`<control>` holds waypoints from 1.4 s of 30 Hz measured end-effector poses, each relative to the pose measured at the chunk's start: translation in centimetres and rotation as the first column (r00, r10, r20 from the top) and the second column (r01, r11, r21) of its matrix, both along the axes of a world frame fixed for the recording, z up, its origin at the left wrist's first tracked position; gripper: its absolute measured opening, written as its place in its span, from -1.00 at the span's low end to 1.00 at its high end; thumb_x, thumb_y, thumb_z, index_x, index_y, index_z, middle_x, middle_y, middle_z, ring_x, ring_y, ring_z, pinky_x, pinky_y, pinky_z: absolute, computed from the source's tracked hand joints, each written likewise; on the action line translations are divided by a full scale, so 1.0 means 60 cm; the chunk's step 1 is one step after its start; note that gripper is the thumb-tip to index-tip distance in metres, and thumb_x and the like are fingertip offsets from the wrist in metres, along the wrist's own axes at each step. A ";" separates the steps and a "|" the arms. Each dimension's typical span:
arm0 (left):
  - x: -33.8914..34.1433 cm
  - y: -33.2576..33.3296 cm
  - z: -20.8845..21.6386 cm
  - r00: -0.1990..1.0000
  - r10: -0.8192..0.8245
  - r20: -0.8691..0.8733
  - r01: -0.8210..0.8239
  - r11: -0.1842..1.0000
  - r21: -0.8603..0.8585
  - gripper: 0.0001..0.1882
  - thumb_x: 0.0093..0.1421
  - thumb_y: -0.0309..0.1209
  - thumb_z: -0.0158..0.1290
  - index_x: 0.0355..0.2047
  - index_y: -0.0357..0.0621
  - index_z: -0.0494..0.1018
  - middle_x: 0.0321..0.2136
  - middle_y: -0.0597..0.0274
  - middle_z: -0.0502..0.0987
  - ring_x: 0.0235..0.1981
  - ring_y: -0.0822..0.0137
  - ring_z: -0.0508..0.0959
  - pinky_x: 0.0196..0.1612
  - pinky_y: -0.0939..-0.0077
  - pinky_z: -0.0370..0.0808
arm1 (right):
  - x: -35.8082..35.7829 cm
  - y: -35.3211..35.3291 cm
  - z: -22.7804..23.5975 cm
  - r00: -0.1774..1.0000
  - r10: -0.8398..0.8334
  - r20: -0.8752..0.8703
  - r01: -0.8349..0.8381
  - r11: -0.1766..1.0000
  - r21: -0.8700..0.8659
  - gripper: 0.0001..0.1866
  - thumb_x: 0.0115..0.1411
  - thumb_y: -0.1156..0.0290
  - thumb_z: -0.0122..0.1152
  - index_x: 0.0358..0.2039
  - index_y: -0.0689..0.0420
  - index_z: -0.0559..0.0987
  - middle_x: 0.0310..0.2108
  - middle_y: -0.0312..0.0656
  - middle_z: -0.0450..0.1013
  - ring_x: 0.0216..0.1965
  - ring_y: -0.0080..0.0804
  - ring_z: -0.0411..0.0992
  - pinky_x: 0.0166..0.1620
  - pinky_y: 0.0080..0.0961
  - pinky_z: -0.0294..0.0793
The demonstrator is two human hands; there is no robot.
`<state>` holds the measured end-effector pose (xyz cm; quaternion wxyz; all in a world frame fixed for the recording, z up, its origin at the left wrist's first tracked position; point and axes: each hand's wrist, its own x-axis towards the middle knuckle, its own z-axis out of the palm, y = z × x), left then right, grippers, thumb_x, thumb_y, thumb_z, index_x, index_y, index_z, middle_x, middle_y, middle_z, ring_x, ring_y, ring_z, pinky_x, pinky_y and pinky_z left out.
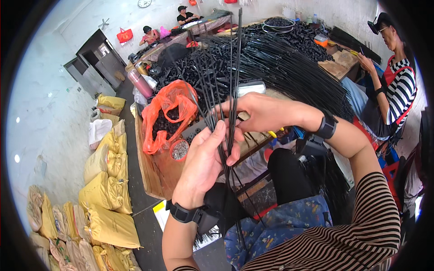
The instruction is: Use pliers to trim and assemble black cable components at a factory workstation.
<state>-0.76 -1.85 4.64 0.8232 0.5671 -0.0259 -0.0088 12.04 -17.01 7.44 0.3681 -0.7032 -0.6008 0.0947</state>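
Note:
A loose bundle of thin black rods (232, 81) stands nearly upright in front of me, its lower ends reaching down past my lap. My left hand (203, 156) is closed around the bundle, with the thumb pointing up along the rods. Just above it, my right hand (266, 110) comes in from the right, its fingers closed about the same rods; the bundle partly hides its fingertips. Behind my hands lie an orange plastic bag (184, 100) with small black parts in it and a small red bowl (179, 150) of tiny shiny pieces.
A large heap of black rods (280, 67) and black parts covers much of the wooden table (156, 174). A pink bottle (139, 83) stands at its left. Yellow sacks (110, 223) line the left wall. A person in stripes (400, 90) sits at the right; two others sit at the back.

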 end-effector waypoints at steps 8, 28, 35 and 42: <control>0.012 0.013 0.012 0.948 -0.303 -0.094 0.292 0.950 -0.116 -0.58 0.33 -0.26 -0.10 0.02 -0.39 0.28 -0.18 -0.16 0.51 -0.22 0.02 0.59 -0.11 0.14 0.55 | 0.053 0.020 -0.039 0.979 0.202 -0.018 -0.203 0.977 -0.062 -0.70 0.03 0.70 0.07 -0.20 0.21 0.57 -0.43 -0.26 0.56 -0.38 -0.58 0.41 -0.26 -0.51 0.45; 0.012 0.007 -0.081 0.987 0.112 0.113 -0.138 0.955 0.261 -0.77 0.34 -0.32 -0.08 -0.19 -0.24 0.42 -0.18 0.06 0.56 -0.13 0.30 0.56 0.02 0.39 0.44 | 0.230 0.182 -0.185 0.693 -0.027 0.720 -0.081 0.990 0.115 -0.75 0.06 0.40 0.12 -0.21 0.10 0.55 -0.37 -0.18 0.51 -0.29 -0.20 0.49 -0.31 -0.30 0.47; 0.016 -0.024 -0.283 0.974 0.219 0.059 -0.225 0.897 0.380 -0.72 0.38 -0.32 -0.16 -0.19 -0.28 0.45 -0.23 0.15 0.58 -0.14 0.39 0.53 -0.01 0.45 0.41 | 0.261 0.234 -0.267 0.266 -0.119 0.957 -0.182 0.968 0.171 -0.93 0.04 0.38 0.07 -0.49 0.03 0.52 -0.47 -0.35 0.45 -0.31 -0.41 0.45 -0.27 -0.52 0.49; 0.020 -0.058 -0.333 0.953 0.291 -0.083 -0.262 0.931 0.256 -0.73 0.38 -0.34 -0.15 -0.13 -0.30 0.43 -0.26 0.16 0.56 -0.23 0.42 0.52 -0.09 0.51 0.42 | 0.277 0.231 -0.273 0.357 -0.110 0.928 0.049 0.994 0.099 -0.68 0.15 0.35 0.00 -0.06 0.09 0.47 -0.14 -0.21 0.40 -0.18 -0.31 0.41 -0.21 -0.40 0.48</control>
